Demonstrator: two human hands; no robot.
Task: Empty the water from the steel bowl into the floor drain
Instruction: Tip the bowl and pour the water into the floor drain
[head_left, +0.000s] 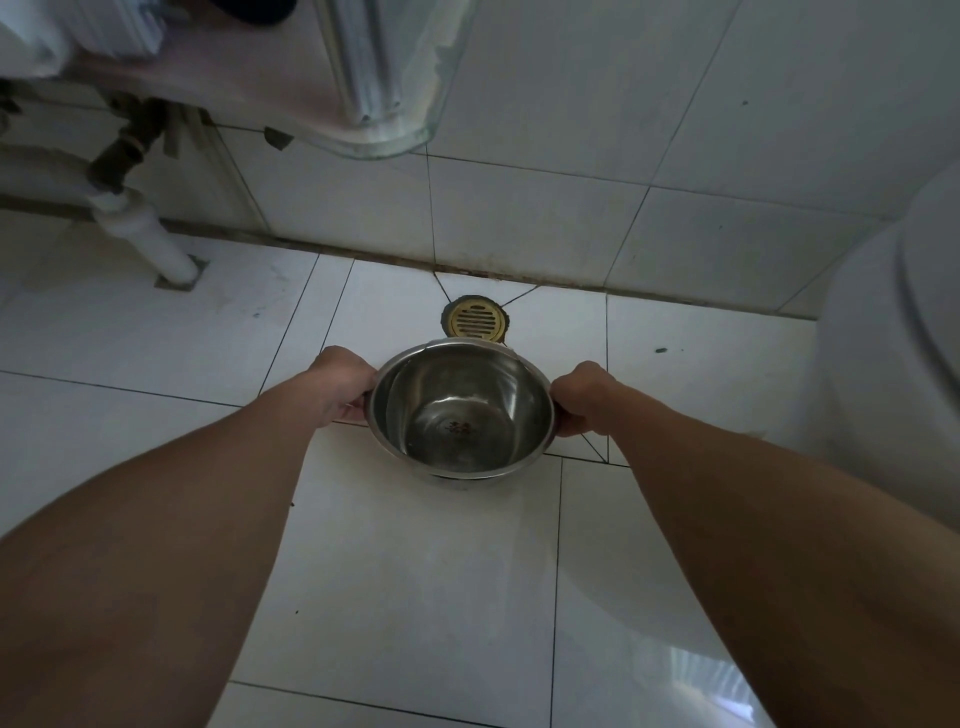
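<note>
The head camera looks steeply down from above at the floor and wall base (wide-angle, one view only).

No readable text, label or number anywhere.

White tiles with thin dark grout lines cover the floor, glossy enough to catch a pale patch of light low on the right. The wall is tiled white too, with a grimy dark seam where it meets the floor. A white drainpipe drops into the floor far left, under a glass-edged shelf. A white toilet stands on the right.
</note>
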